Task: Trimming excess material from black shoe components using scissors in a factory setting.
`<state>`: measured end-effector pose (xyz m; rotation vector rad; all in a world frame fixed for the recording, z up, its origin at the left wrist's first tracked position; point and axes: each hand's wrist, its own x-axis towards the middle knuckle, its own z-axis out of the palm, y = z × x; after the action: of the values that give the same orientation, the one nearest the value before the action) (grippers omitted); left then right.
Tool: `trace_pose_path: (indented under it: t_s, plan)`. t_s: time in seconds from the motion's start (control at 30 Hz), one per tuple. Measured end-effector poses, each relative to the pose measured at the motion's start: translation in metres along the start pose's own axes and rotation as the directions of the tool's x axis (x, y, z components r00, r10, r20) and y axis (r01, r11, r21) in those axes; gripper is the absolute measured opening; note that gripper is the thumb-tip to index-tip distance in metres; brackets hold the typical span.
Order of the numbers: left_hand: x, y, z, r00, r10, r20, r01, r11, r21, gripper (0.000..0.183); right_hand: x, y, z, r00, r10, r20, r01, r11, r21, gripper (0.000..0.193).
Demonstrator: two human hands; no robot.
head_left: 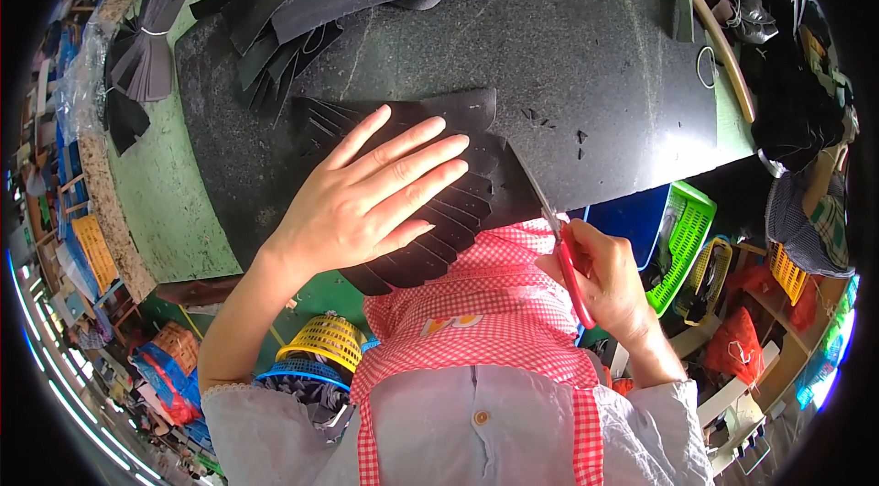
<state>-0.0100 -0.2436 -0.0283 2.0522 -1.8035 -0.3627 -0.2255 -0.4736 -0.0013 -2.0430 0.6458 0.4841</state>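
Mat (586, 74), wide and dark, lay across the green table (179, 202), w/ the black pieces (472, 179) fanned at its near edge, by my apron (522, 339). They looked thin, light & bendy — prob. hard to break, but apt to slide out of line, so best pinned flat from above, mid-fan. My L hand (366, 197) lay palm down over them, fingers apart, forearm angled in from lower L. My R hand (604, 271), elbow bent, was clamped round the scissors (564, 257) — tips up-left, near the fan's R edge; couldn't tell if the blades gaped.
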Motion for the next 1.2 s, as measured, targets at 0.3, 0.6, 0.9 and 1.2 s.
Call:
trace_pose_path:
  t_s: [0.3, 0.6, 0.9, 1.2]
  plan:
    - [0.001, -0.001, -0.002, 1.0, 0.013, -0.002, -0.013, 1.0, 0.002, 0.069, 0.005, -0.005, 0.003, 0.996, -0.071, -0.053, 0.065, 0.992, -0.105, 0.048]
    - [0.001, -0.002, -0.001, 1.0, 0.015, 0.003, -0.015, 1.0, -0.002, 0.071, 0.007, -0.006, 0.002, 0.997, -0.051, -0.055, 0.047, 0.996, -0.082, 0.05]
    - [0.003, -0.002, -0.002, 1.0, 0.009, 0.004, -0.009, 1.0, 0.0, 0.068, 0.007, 0.006, 0.01, 0.997, 0.015, 0.077, -0.035, 0.965, 0.259, 0.04]
    - [0.008, -0.003, -0.007, 0.996, -0.021, -0.085, 0.02, 1.0, -0.02, 0.06, 0.001, 0.001, -0.002, 0.978, 0.18, 0.106, -0.207, 0.898, 0.387, 0.035]
